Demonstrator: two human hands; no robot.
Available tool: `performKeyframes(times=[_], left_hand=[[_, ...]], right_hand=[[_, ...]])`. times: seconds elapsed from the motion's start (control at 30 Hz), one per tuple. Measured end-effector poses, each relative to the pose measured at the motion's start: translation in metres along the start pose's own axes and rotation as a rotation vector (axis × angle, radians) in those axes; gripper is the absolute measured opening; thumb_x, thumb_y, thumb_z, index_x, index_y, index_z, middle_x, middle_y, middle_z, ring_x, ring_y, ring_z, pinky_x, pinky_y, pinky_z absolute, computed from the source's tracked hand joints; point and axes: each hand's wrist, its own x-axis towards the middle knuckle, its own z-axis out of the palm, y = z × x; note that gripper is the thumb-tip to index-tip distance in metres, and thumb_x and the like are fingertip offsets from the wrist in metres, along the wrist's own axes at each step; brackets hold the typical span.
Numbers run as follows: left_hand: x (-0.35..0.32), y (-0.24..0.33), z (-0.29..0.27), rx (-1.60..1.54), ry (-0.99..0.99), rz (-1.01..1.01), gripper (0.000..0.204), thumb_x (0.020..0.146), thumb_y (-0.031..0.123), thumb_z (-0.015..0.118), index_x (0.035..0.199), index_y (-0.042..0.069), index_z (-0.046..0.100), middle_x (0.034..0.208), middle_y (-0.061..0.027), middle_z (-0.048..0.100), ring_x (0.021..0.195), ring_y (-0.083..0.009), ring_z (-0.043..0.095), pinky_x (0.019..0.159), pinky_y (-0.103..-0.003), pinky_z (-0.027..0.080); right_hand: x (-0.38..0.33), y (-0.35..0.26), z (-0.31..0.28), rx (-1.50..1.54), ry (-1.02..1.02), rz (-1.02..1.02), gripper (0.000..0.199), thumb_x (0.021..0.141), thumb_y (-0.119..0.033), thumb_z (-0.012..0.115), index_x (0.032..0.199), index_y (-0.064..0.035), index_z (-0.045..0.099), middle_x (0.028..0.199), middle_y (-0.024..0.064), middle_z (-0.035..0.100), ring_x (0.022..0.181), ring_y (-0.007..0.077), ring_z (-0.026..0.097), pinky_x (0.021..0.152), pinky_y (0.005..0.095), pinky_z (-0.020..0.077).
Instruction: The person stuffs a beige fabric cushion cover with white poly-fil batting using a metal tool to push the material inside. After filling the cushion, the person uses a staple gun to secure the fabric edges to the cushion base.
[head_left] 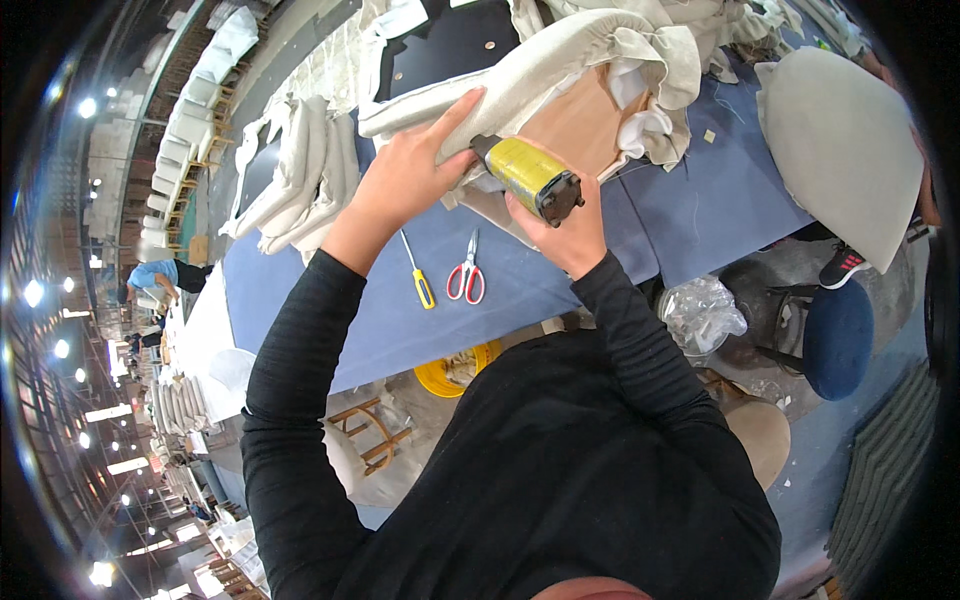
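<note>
My left hand [405, 180] lies flat on beige fabric [560, 55] stretched over a wooden seat panel [565, 125], fingers pointing up to the right along the fabric's edge. My right hand [570, 225] grips a yellow and black staple gun [530, 175], whose nose points at the fabric edge beside my left hand. The panel rests on a blue-covered worktable [690, 200]. Loose fabric bunches at the panel's right corner.
Red-handled scissors [467, 272] and a yellow-handled screwdriver [420, 280] lie on the table in front of me. Folded beige covers [300, 175] are piled at the left. A grey cushion [845, 140] lies at the right, a blue stool [838, 338] below it. A person [155, 275] stands far left.
</note>
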Motion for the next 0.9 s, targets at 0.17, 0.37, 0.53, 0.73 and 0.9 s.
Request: performKeyframes(times=[0.17, 0.37, 0.53, 0.73, 0.9], left_hand=[[0.004, 0.001, -0.001, 0.007, -0.031, -0.037, 0.082, 0.094, 0.023, 0.068, 0.167, 0.037, 0.034, 0.131, -0.0259, 0.071, 0.117, -0.0484, 0.067, 0.103, -0.052, 0.054], [0.002, 0.001, 0.001, 0.057, -0.045, -0.05, 0.088, 0.091, 0.018, 0.071, 0.168, 0.038, 0.032, 0.129, -0.0252, 0.072, 0.116, -0.0476, 0.068, 0.101, -0.053, 0.055], [0.0, 0.001, 0.006, 0.137, -0.031, -0.061, 0.098, 0.087, 0.011, 0.073, 0.169, 0.04, 0.027, 0.12, -0.024, 0.074, 0.111, -0.0467, 0.069, 0.096, -0.053, 0.057], [-0.002, 0.008, 0.001, 0.147, -0.067, -0.064, 0.103, 0.082, 0.007, 0.07, 0.169, 0.039, 0.026, 0.112, -0.0234, 0.074, 0.105, -0.046, 0.07, 0.095, -0.053, 0.057], [-0.002, 0.006, 0.0, 0.119, -0.014, 0.006, 0.109, 0.077, 0.001, 0.069, 0.17, 0.04, 0.025, 0.107, -0.0249, 0.075, 0.096, -0.0481, 0.072, 0.09, -0.054, 0.059]], right_hand=[[-0.002, 0.004, 0.001, -0.073, 0.01, -0.079, 0.062, 0.078, -0.004, 0.077, 0.139, -0.0078, 0.067, 0.113, 0.0159, 0.079, 0.106, 0.0338, 0.077, 0.093, 0.037, 0.0584], [-0.004, 0.001, 0.007, -0.027, 0.032, -0.071, 0.062, 0.078, -0.002, 0.074, 0.14, -0.0073, 0.067, 0.112, 0.0167, 0.079, 0.107, 0.0324, 0.077, 0.093, 0.036, 0.0583], [-0.004, -0.003, 0.007, 0.009, 0.002, -0.039, 0.061, 0.077, 0.0, 0.072, 0.138, -0.0067, 0.067, 0.114, 0.0173, 0.078, 0.11, 0.0327, 0.077, 0.093, 0.036, 0.0583], [-0.009, -0.009, 0.01, 0.004, -0.035, -0.019, 0.061, 0.077, 0.0, 0.071, 0.137, -0.0073, 0.067, 0.116, 0.018, 0.077, 0.111, 0.0351, 0.075, 0.093, 0.0362, 0.0579], [-0.011, -0.011, 0.009, -0.015, -0.027, -0.069, 0.062, 0.076, -0.001, 0.072, 0.137, -0.0072, 0.067, 0.117, 0.0181, 0.077, 0.111, 0.035, 0.076, 0.094, 0.0364, 0.0578]])
